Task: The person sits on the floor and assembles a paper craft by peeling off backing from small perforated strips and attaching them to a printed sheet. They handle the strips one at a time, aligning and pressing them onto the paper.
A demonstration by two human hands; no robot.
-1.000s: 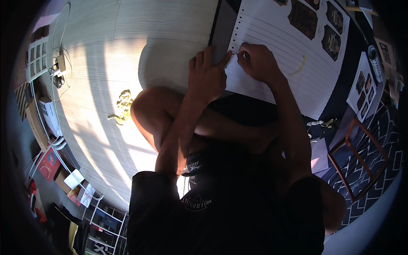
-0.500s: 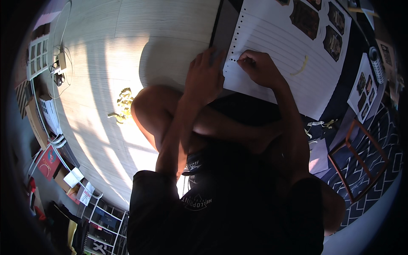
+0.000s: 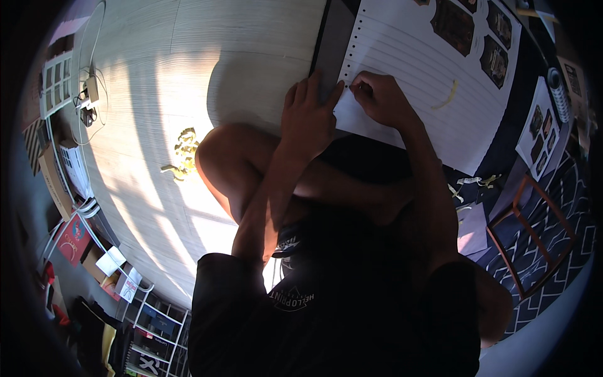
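Note:
A large white sheet (image 3: 427,113) with faint lines, dark printed pictures at its far end and a row of small black dots down its left edge lies before me. My left hand (image 3: 309,116) rests at that edge, fingers stretched out, the index fingertip touching the sheet close to the dots. Just right of it, my right hand (image 3: 384,99) is closed in a pinch over the lowest dots. Whatever its fingertips hold is too small to make out. A thin curved yellowish strip (image 3: 446,96) lies on the sheet, right of my right hand.
Yellow scraps (image 3: 184,154) are heaped on the wooden floor by my left knee. More scraps (image 3: 477,181) lie beyond my right forearm, near a brown frame (image 3: 534,232). A smaller picture sheet (image 3: 538,129) sits at the right. A power strip (image 3: 92,91) is on the far-left floor.
My left hand has slid slightly right, its index finger now reaching onto the sheet close to the right hand. The right hand stays pinched at nearly the same spot.

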